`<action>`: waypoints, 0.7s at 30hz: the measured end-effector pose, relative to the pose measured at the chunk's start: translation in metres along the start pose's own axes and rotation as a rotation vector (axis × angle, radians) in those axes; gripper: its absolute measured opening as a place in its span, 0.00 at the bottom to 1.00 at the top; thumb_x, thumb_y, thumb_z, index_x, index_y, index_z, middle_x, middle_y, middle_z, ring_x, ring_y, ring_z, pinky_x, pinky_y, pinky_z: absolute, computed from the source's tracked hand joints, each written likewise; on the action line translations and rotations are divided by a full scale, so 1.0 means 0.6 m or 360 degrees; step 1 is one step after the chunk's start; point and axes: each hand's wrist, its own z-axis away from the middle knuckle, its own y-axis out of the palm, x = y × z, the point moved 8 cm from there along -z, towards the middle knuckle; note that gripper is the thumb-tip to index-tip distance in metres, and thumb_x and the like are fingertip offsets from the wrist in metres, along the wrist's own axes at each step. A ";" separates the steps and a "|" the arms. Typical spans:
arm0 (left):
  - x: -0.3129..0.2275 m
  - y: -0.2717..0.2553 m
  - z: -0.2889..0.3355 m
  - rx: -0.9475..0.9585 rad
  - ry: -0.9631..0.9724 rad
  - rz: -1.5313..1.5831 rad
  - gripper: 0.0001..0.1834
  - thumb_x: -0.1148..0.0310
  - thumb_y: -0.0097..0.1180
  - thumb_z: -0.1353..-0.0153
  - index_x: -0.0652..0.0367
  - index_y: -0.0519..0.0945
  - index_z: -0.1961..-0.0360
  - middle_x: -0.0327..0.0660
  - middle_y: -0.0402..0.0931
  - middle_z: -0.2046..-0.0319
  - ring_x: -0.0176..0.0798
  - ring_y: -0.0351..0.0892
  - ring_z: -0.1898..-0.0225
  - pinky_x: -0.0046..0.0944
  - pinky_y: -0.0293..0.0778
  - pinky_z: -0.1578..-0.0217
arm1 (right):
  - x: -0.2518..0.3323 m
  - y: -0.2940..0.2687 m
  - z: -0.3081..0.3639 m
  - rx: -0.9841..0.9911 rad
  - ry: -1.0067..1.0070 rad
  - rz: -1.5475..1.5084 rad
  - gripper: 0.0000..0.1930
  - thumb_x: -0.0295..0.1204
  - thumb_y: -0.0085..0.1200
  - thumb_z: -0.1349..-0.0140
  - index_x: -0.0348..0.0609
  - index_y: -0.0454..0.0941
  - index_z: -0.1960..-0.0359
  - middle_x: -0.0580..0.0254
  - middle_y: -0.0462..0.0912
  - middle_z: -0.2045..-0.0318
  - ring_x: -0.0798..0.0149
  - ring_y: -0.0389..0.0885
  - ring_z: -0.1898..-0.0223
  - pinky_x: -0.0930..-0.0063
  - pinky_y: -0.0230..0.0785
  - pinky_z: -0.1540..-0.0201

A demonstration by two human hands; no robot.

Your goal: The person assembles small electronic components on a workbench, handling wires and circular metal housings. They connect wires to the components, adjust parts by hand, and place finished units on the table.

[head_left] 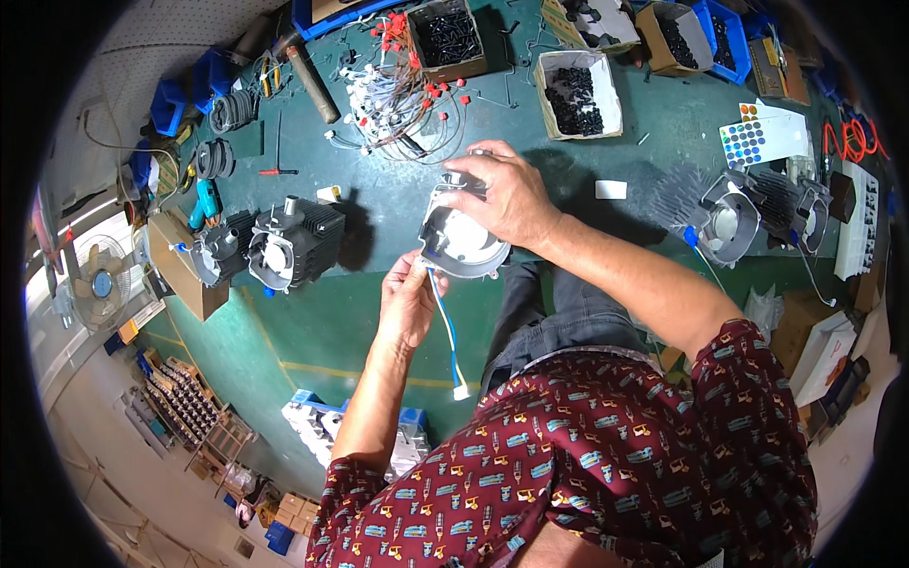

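A grey cast-metal housing [464, 241] with a round, pale inner face is held at the near edge of the green bench. My right hand [511, 194] grips its far end, fingers wrapped over the top. At its lower left side my left hand [407, 301] pinches the spot where a wire lead [448, 327] comes out. The blue and white wires hang down past the bench edge and end in a white connector [461, 391]. What lies between the left fingertips is partly hidden.
Finned housings [294, 246] stand left, and more [724, 222] stand right. Behind lie wire bundles [383, 109], a hammer [311, 80] and a red screwdriver [278, 170]. Boxes of black parts [579, 99] line the back. A white card [611, 189] and a sticker sheet [743, 142] lie right.
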 end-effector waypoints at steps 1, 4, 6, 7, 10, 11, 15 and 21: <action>-0.013 0.004 0.006 -0.0097 0.0112 -0.0233 0.11 0.72 0.58 0.25 0.63 0.80 0.46 0.38 0.83 0.56 0.31 0.83 0.59 0.38 0.87 0.58 | 0.000 -0.001 0.000 -0.0009 -0.0015 0.0020 0.24 0.48 0.70 0.42 0.46 0.88 0.50 0.54 0.87 0.53 0.55 0.81 0.41 0.60 0.78 0.43; -0.038 0.030 0.034 -0.0318 0.0341 -0.0720 0.14 0.72 0.59 0.26 0.66 0.80 0.43 0.38 0.83 0.56 0.30 0.82 0.58 0.40 0.87 0.56 | 0.001 -0.002 0.002 0.0005 -0.0021 -0.0011 0.23 0.43 0.73 0.44 0.46 0.88 0.49 0.47 0.85 0.51 0.50 0.82 0.44 0.59 0.77 0.43; -0.046 0.046 0.044 -0.0229 0.0586 -0.1011 0.14 0.72 0.60 0.27 0.67 0.80 0.44 0.38 0.83 0.57 0.30 0.81 0.58 0.37 0.86 0.57 | -0.001 0.000 0.001 0.0001 -0.0036 -0.0013 0.23 0.43 0.73 0.43 0.46 0.88 0.49 0.47 0.85 0.52 0.50 0.83 0.44 0.59 0.77 0.43; -0.041 0.038 0.040 -0.0233 0.0532 -0.0899 0.14 0.72 0.61 0.27 0.68 0.80 0.44 0.38 0.83 0.57 0.29 0.82 0.59 0.36 0.85 0.57 | -0.001 0.001 0.001 0.0000 -0.0042 -0.0016 0.23 0.43 0.73 0.43 0.46 0.88 0.49 0.47 0.85 0.52 0.50 0.83 0.44 0.59 0.77 0.43; -0.026 0.022 0.021 -0.0162 0.0367 -0.0567 0.14 0.73 0.62 0.28 0.68 0.81 0.45 0.39 0.84 0.58 0.29 0.82 0.60 0.35 0.84 0.57 | 0.000 -0.004 0.003 -0.0018 -0.0052 -0.0042 0.23 0.44 0.73 0.43 0.46 0.88 0.49 0.47 0.85 0.52 0.50 0.83 0.44 0.59 0.78 0.44; -0.027 0.018 0.017 -0.0087 0.0310 -0.0463 0.14 0.73 0.62 0.28 0.68 0.81 0.45 0.39 0.85 0.58 0.30 0.82 0.61 0.35 0.84 0.57 | -0.001 -0.004 0.004 -0.0021 -0.0029 -0.0049 0.23 0.44 0.73 0.43 0.46 0.88 0.49 0.47 0.85 0.52 0.50 0.83 0.44 0.60 0.78 0.44; -0.028 0.003 0.012 -0.0044 0.0340 -0.0595 0.15 0.72 0.63 0.29 0.68 0.81 0.45 0.40 0.86 0.59 0.31 0.84 0.62 0.35 0.84 0.58 | -0.002 0.002 0.005 -0.0014 0.0020 -0.0058 0.23 0.44 0.73 0.44 0.47 0.88 0.49 0.48 0.84 0.51 0.51 0.83 0.44 0.60 0.78 0.44; -0.019 0.019 0.002 -0.0025 0.0408 -0.0374 0.09 0.73 0.65 0.30 0.62 0.81 0.52 0.40 0.85 0.61 0.34 0.84 0.62 0.36 0.82 0.58 | -0.012 -0.003 -0.001 -0.0007 0.0028 -0.0107 0.25 0.49 0.71 0.43 0.48 0.88 0.50 0.51 0.85 0.51 0.52 0.82 0.42 0.60 0.77 0.43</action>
